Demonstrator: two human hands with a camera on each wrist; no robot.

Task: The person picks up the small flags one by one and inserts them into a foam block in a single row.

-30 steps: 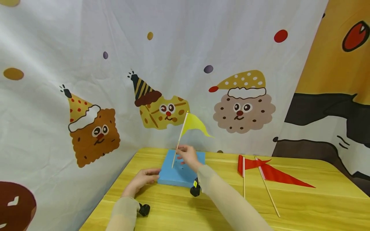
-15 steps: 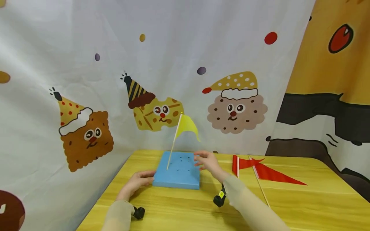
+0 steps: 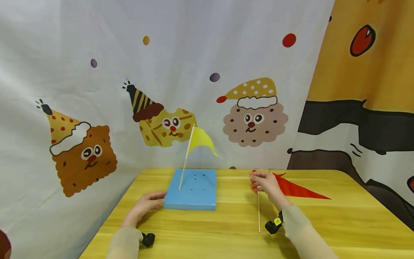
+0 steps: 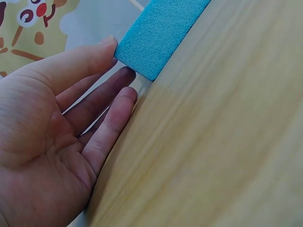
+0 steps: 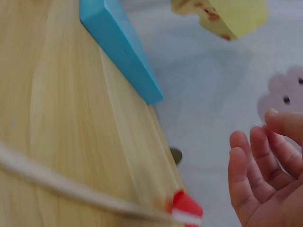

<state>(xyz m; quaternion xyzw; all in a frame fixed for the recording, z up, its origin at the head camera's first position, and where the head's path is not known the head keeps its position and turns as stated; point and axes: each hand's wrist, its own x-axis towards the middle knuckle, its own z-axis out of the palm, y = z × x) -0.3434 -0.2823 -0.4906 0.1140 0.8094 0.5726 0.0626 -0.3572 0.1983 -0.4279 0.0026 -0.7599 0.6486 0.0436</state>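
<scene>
A blue foam block (image 3: 194, 198) with small holes lies on the table, and a yellow flag (image 3: 199, 141) on a thin stick stands in it, leaning slightly. My left hand (image 3: 146, 206) rests at the block's left side. In the left wrist view, its thumb and fingertips are right at the corner of the foam (image 4: 158, 40), fingers extended. My right hand (image 3: 267, 185) is over a red flag (image 3: 254, 187), covering part of its cloth in the head view. The right wrist view shows the right fingers (image 5: 258, 182) loosely bent with nothing between them, beside the flag's stick (image 5: 80, 187).
A second red flag (image 3: 300, 187) lies on the wooden table (image 3: 233, 230), just right of my right hand. Behind the table hangs a white cloth (image 3: 181, 46) printed with cartoon biscuits and cheese. Each wrist wears a small black camera.
My right hand has let go of the yellow flag's stick and moved right to the red flags. The yellow flag stays standing in the block. My left hand keeps to the block's side.
</scene>
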